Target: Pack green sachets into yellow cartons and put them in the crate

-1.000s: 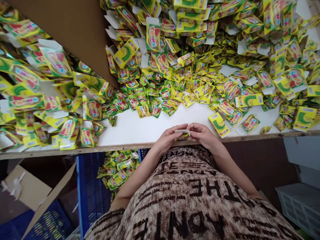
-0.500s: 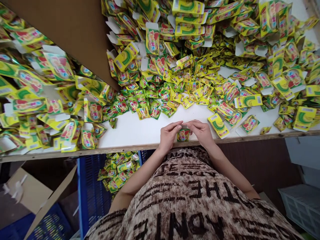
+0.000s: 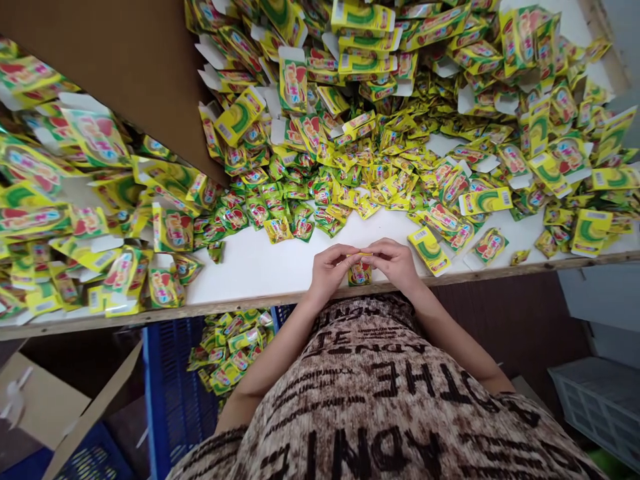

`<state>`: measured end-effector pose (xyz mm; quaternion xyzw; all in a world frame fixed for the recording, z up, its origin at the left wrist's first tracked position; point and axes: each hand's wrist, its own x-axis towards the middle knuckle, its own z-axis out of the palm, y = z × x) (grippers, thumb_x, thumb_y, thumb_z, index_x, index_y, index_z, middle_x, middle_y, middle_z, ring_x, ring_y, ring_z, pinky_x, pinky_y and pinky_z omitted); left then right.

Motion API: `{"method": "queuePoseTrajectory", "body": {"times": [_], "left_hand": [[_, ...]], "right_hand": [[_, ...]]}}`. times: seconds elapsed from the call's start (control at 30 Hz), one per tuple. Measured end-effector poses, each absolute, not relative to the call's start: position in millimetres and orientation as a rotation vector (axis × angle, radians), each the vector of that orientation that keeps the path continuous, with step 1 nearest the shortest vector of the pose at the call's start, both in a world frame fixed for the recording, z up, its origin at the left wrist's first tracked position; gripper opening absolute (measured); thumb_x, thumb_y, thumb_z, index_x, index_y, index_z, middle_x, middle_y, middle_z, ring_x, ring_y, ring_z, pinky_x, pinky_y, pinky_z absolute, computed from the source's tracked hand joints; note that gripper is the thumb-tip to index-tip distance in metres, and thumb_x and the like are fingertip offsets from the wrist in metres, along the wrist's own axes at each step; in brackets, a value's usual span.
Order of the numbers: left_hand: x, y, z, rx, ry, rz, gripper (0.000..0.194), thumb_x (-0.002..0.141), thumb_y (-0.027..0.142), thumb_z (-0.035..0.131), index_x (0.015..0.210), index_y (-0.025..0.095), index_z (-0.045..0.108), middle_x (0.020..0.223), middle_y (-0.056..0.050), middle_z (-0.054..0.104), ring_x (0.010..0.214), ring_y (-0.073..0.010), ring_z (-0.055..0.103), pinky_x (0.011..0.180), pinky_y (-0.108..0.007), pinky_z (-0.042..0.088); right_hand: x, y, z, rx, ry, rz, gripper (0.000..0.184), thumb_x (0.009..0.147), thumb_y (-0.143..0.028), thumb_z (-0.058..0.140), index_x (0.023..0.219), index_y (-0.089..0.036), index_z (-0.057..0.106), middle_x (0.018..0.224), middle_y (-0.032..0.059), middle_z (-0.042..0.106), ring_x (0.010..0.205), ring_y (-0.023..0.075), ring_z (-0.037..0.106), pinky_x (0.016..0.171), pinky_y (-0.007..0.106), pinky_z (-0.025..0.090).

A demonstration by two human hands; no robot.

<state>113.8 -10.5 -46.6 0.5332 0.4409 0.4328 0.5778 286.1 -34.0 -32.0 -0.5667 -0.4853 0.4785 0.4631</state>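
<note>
Close to the table's front edge, a small yellow and green printed box point(image 3: 359, 273) stands between my two hands, its front facing me. My left hand point(image 3: 330, 268) pinches its upper left side, thumb and fingers pressed together at the top edge. On the other side my right hand point(image 3: 394, 264) grips the upper right corner the same way. The fingertips of both hands nearly meet along the box's top and partly cover it. Just right of my right hand lies a yellow box point(image 3: 429, 251) with a green curve on it.
Small candy sachets point(image 3: 277, 229) and many more boxes point(image 3: 363, 37) are heaped across the white table point(image 3: 240, 263). A brown cardboard panel point(image 3: 125, 73) slants in from the upper left. Below the table edge stands a blue crate point(image 3: 175, 393) beside a pile of filled boxes point(image 3: 233, 350).
The pale flap at the top of the held box has folded down, and a yellow top edge shows now. My fingertips have come closer together. The whole view has shifted slightly.
</note>
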Motion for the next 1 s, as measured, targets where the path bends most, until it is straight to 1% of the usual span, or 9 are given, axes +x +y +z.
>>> {"method": "queuePoseTrajectory", "body": {"times": [0.13,0.3,0.43,0.5,0.6,0.7,0.8,0.9,1.0], "left_hand": [[110.0,-14.7,-44.2,1.389,1.041,1.007,0.018,0.083,0.032,0.07,0.096,0.022,0.078,0.095,-0.007,0.076,0.088,-0.0187,0.069,0.084,-0.033,0.054],[104.9,-21.9,-44.6,1.499,1.021,0.986,0.02,0.083,0.032,0.07,0.101,0.024,0.077,0.104,-0.008,0.075,0.098,-0.0206,0.067,0.092,-0.037,0.051],[107.1,-22.1,-47.9,1.545,0.996,0.94,0.021,0.082,0.032,0.071,0.1,0.022,0.076,0.094,-0.008,0.072,0.088,-0.0184,0.064,0.082,-0.031,0.05],[109.4,-20.4,-49.5,1.594,0.96,0.871,0.025,0.084,0.033,0.068,0.106,0.022,0.074,0.088,-0.007,0.068,0.081,-0.0166,0.06,0.076,-0.029,0.048],[112.1,-17.8,-51.3,1.669,0.872,0.761,0.034,0.088,0.032,0.063,0.12,0.023,0.068,0.089,-0.006,0.066,0.081,-0.0163,0.058,0.078,-0.029,0.046],[115.2,-15.7,-52.4,1.606,0.879,0.737,0.036,0.086,0.032,0.065,0.121,0.023,0.068,0.1,-0.008,0.069,0.092,-0.0186,0.061,0.087,-0.031,0.047],[111.9,-13.4,-51.7,1.308,0.958,0.774,0.039,0.08,0.035,0.072,0.116,0.022,0.069,0.11,-0.008,0.07,0.1,-0.0208,0.063,0.091,-0.033,0.048],[81.7,-14.9,-47.0,0.933,1.013,0.816,0.046,0.072,0.034,0.079,0.114,0.022,0.068,0.104,-0.005,0.07,0.088,-0.0185,0.065,0.083,-0.031,0.052],[15.7,-28.0,-38.3,0.767,1.022,0.684,0.047,0.064,0.034,0.083,0.109,0.023,0.071,0.092,-0.004,0.071,0.072,-0.0172,0.064,0.07,-0.03,0.052]], "right_hand": [[287.5,-37.7,-32.1,-1.395,-1.299,1.087,0.019,0.077,-0.039,0.076,0.089,-0.025,0.078,0.086,0.0059,0.069,0.075,0.0168,0.063,0.064,0.031,0.053],[278.0,-57.0,-36.7,-1.459,-1.415,0.902,0.018,0.088,-0.036,0.065,0.099,-0.029,0.076,0.1,0.0077,0.066,0.095,0.0203,0.063,0.081,0.037,0.055],[290.3,-57.4,-39.1,-1.406,-1.552,0.863,0.019,0.09,-0.034,0.06,0.102,-0.028,0.075,0.101,0.0076,0.066,0.096,0.0205,0.063,0.086,0.038,0.053],[314.1,-40.8,-39.5,-1.456,-1.648,0.801,0.02,0.092,-0.035,0.058,0.099,-0.026,0.074,0.1,0.0079,0.068,0.097,0.0222,0.062,0.09,0.039,0.051],[357.0,0.4,-42.2,-1.853,-1.686,0.394,0.027,0.094,-0.032,0.052,0.106,-0.018,0.071,0.106,0.0143,0.067,0.106,0.0291,0.056,0.097,0.047,0.042],[371.4,36.5,-46.8,-2.235,-1.785,0.156,0.04,0.089,-0.034,0.06,0.117,-0.005,0.062,0.111,0.0244,0.063,0.108,0.0367,0.051,0.095,0.053,0.036],[342.7,46.0,-49.6,-2.244,-2.075,0.117,0.034,0.091,-0.024,0.053,0.117,-0.003,0.059,0.108,0.0259,0.062,0.103,0.0356,0.051,0.091,0.05,0.035],[305.4,32.7,-47.6,-2.06,-2.32,0.163,0.032,0.091,-0.009,0.04,0.118,-0.007,0.057,0.107,0.0223,0.062,0.1,0.0321,0.052,0.087,0.044,0.037],[293.8,17.9,-44.3,-1.988,-2.32,0.223,0.028,0.091,-0.016,0.046,0.116,-0.011,0.057,0.113,0.0209,0.06,0.104,0.0332,0.049,0.086,0.043,0.039]]}}
